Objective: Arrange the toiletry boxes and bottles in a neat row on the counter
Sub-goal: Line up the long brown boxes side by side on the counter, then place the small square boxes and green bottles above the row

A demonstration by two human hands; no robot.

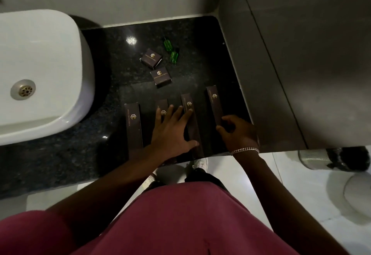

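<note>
Several long dark boxes with gold logos lie side by side near the front edge of the black granite counter (200,40). My left hand (172,132) lies flat with fingers spread over the second long box (162,105) and the third long box (188,104). My right hand (239,132) pinches the near end of the rightmost long box (213,102). The leftmost long box (133,122) lies untouched. Further back sit two small square boxes (151,58) (161,76) and two green bottles (167,44) (174,56) lying on their sides.
A white basin (40,70) with a metal drain stands at the left. Grey tiled walls close off the back and right of the counter. Below the counter are a white floor, my shoes, and a waste bin (315,158) at the right.
</note>
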